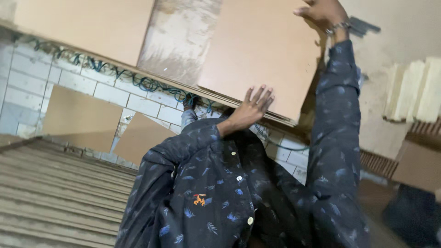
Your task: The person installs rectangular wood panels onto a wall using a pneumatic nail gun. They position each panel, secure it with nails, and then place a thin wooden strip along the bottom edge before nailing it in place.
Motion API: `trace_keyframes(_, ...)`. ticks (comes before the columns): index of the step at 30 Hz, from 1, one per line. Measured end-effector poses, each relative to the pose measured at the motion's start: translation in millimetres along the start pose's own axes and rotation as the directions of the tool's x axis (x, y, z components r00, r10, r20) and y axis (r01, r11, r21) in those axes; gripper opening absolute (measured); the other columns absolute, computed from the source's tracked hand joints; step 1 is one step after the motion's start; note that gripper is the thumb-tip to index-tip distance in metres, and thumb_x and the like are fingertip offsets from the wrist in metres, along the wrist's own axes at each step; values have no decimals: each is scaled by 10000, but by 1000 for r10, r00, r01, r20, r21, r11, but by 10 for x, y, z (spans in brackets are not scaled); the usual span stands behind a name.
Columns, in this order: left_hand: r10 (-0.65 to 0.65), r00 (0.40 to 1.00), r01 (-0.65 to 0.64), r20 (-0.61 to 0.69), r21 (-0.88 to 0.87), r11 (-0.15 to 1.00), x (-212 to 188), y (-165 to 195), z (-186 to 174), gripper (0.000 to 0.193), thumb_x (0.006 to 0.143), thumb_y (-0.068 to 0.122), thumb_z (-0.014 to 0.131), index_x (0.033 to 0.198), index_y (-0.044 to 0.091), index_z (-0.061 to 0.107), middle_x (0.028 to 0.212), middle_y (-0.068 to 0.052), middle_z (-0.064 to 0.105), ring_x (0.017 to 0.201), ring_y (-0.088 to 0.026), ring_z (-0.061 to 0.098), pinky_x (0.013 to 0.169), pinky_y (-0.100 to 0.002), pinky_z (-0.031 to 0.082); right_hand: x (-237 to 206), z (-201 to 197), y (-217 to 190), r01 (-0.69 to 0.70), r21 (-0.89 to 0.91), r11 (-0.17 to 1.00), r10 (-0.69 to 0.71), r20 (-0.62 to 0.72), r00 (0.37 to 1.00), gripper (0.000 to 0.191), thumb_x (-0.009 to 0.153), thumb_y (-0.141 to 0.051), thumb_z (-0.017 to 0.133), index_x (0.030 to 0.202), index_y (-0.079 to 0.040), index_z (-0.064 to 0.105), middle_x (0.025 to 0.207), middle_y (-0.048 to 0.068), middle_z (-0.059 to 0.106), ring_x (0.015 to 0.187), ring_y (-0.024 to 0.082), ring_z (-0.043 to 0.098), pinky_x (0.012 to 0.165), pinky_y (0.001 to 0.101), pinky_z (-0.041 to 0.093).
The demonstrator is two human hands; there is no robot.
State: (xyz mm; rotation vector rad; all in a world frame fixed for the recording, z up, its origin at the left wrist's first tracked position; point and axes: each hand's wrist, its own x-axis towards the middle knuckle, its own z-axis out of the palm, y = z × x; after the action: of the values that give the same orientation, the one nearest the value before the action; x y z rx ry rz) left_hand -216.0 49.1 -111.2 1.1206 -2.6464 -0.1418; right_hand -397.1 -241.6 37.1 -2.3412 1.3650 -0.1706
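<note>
Neither of my hands shows in the head view. A co-worker in a dark blue shirt [220, 193] with a feather pattern stands close in front of me, both arms raised. One of the co-worker's hands [251, 108] presses flat under the lower edge of a large tan board [262, 50] held overhead. The co-worker's other hand [321, 11], with a metal bracelet at the wrist, grips the board's upper edge. The board hides the co-worker's head. A grey sleeve [188, 115] shows behind the co-worker's shoulder; whose it is I cannot tell.
A second tan board [87, 23] lies at the top left. Two more boards [82, 117] [138, 138] lean on a white tiled wall with blue cables [147, 85]. Ribbed sheets [55, 193] fill the lower left. A brown box [418, 165] is at right.
</note>
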Motion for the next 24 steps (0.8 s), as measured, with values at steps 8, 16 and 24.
trace_keyframes(8,-48,979,41,-198,-42,998,107,-47,187,611,957,163,553,1535,-9,454,1627,-237,374,1525,-438,318,1207,-693,235,312,-45,98,-51,-49,997,56,107,993,427,894,-445,812,987,-34,746,806,208,683,632,262,643,636,424,507)
trace_keyframes(16,-10,985,-10,-174,-116,993,212,-419,150,568,899,213,618,1445,76,548,1569,-172,451,1482,-348,421,1183,-575,373,272,86,322,66,-71,995,-69,-34,997,586,924,-390,766,1348,-3,644,1281,245,669,1154,362,637,967,432,494)
trace_keyframes(24,-361,932,313,-31,-431,846,-373,-1287,-553,645,918,373,688,1491,192,455,1554,-167,396,1372,-335,463,1136,-508,397,-1621,-827,1894,-393,-242,887,60,-784,618,464,958,-224,792,1321,0,611,1318,197,595,1287,360,562,1115,493,458)
